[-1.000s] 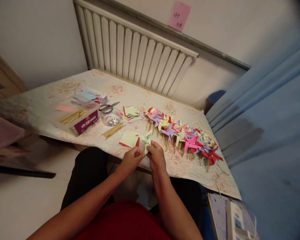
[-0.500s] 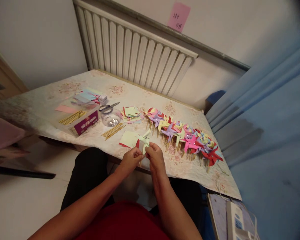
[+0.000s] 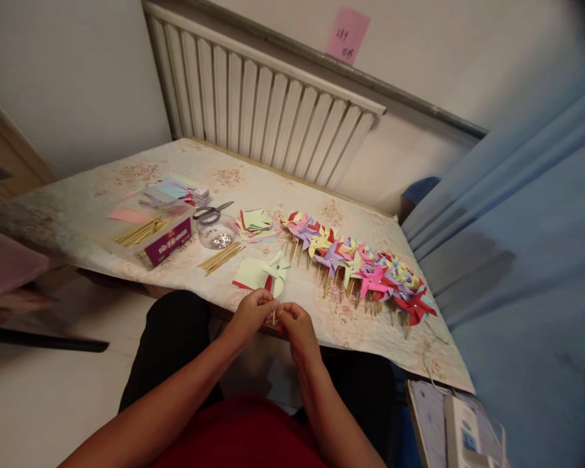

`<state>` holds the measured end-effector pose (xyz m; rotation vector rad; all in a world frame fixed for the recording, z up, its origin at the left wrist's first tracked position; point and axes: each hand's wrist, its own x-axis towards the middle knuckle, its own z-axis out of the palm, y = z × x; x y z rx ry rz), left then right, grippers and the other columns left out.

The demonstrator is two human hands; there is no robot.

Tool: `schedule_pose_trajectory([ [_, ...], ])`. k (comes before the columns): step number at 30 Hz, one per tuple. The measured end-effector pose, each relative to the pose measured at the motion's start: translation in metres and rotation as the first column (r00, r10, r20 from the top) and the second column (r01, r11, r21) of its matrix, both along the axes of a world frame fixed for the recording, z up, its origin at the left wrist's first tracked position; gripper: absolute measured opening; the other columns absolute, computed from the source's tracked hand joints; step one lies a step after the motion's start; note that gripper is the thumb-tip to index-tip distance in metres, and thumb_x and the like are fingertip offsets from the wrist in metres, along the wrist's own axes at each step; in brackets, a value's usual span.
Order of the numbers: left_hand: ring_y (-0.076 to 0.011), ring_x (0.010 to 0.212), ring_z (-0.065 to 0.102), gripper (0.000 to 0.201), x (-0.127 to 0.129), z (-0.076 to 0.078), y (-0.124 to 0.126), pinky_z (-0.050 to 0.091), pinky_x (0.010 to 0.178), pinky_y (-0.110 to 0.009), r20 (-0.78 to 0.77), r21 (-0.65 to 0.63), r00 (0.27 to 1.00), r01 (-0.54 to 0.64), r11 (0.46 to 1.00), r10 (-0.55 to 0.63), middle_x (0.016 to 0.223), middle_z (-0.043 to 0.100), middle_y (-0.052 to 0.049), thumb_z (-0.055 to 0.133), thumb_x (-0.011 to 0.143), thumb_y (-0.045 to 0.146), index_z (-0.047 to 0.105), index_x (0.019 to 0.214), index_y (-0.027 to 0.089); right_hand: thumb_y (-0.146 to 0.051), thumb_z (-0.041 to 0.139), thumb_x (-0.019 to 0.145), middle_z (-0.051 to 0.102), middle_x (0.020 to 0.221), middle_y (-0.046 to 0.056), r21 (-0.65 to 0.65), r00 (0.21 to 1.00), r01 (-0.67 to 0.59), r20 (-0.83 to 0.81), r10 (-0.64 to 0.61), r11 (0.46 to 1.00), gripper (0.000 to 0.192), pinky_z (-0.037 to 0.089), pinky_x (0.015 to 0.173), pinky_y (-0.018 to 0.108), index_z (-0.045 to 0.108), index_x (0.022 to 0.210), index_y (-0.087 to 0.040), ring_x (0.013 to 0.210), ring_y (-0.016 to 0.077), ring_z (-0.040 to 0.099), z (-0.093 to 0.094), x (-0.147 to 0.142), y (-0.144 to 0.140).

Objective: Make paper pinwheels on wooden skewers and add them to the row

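Note:
A pale green paper pinwheel (image 3: pixel 277 267) stands up just beyond my fingers, its thin wooden stick (image 3: pixel 273 318) running down between my hands. My left hand (image 3: pixel 251 314) pinches the stick with thumb and fingertips. Close beside it on the right, my right hand (image 3: pixel 296 325) has its fingers closed at the same stick. Behind the pinwheel, light green paper squares (image 3: pixel 251 270) with red ones under them lie at the table's near side. Some of the stick is hidden by my fingers.
Many finished pinwheels (image 3: pixel 331 259) lie in rows at the right. Wooden sticks (image 3: pixel 221 257), a clear dish (image 3: pixel 218 236) of small shiny pins, scissors (image 3: pixel 209 212), stacked paper (image 3: pixel 256 221) and a plastic box (image 3: pixel 168 242) of sticks are on the floral tablecloth (image 3: pixel 283 188).
My right hand has moved down from the pinwheel's paper blades to its stick. The pinwheel's face now shows openly above both hands.

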<state>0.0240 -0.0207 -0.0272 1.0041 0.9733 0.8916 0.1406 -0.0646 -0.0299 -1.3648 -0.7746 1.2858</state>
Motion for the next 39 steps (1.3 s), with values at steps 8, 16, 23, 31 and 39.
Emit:
schedule_pose_trajectory([
  [8,-0.0072,0.041,0.043,0.029,0.002,0.001,-0.001,0.034,0.045,-0.020,0.033,-0.041,0.999,0.003,0.999,-0.002,0.047,0.048,0.008,0.069,0.065,0.038,0.048,0.071,0.019,-0.028,0.067,0.066,0.068,0.064,-0.001,0.013,0.995,-0.034,-0.090,0.035,0.999,0.017,0.030,0.043,0.020,0.060,0.076,-0.017,0.040,0.0060,0.045,-0.003,-0.004,-0.010],
  [16,-0.0071,0.038,0.043,0.029,0.003,0.008,-0.004,0.030,0.041,-0.019,0.063,-0.062,0.998,0.027,0.998,-0.023,0.047,0.049,0.008,0.070,0.065,0.037,0.048,0.073,0.019,-0.028,0.069,0.064,0.069,0.062,0.000,0.006,0.989,-0.011,-0.149,0.011,1.000,0.018,0.029,0.042,0.020,0.060,0.075,-0.017,0.039,0.0070,0.048,-0.004,-0.009,-0.012],
  [23,-0.0077,0.048,0.050,0.028,-0.007,0.008,-0.002,0.039,0.049,-0.021,0.075,-0.084,0.997,0.020,0.996,-0.014,0.064,0.059,0.004,0.067,0.066,0.027,0.057,0.090,0.016,-0.030,0.069,0.064,0.068,0.061,0.000,-0.005,0.990,0.035,-0.134,-0.035,0.999,0.018,0.030,0.043,0.019,0.059,0.071,-0.017,0.040,0.0077,0.051,-0.002,-0.008,-0.011],
  [31,-0.0078,0.047,0.046,0.034,-0.009,0.017,0.003,0.036,0.047,-0.021,0.020,-0.062,0.999,-0.040,0.997,0.041,0.062,0.057,0.002,0.060,0.075,0.049,0.058,0.079,0.015,-0.030,0.066,0.063,0.066,0.057,-0.001,-0.033,0.996,0.063,-0.053,-0.065,0.997,0.017,0.032,0.042,0.019,0.058,0.071,-0.018,0.041,0.0088,0.051,-0.003,-0.012,-0.009],
  [39,-0.0080,0.040,0.044,0.038,-0.003,0.016,0.002,0.035,0.043,-0.021,0.042,-0.069,0.999,0.027,0.997,-0.024,0.050,0.049,0.006,0.061,0.075,0.054,0.053,0.073,0.017,-0.030,0.065,0.065,0.065,0.056,-0.002,-0.035,0.998,0.066,0.006,-0.066,0.997,0.014,0.032,0.043,0.020,0.058,0.070,-0.019,0.041,0.0100,0.052,-0.005,-0.014,-0.010],
])
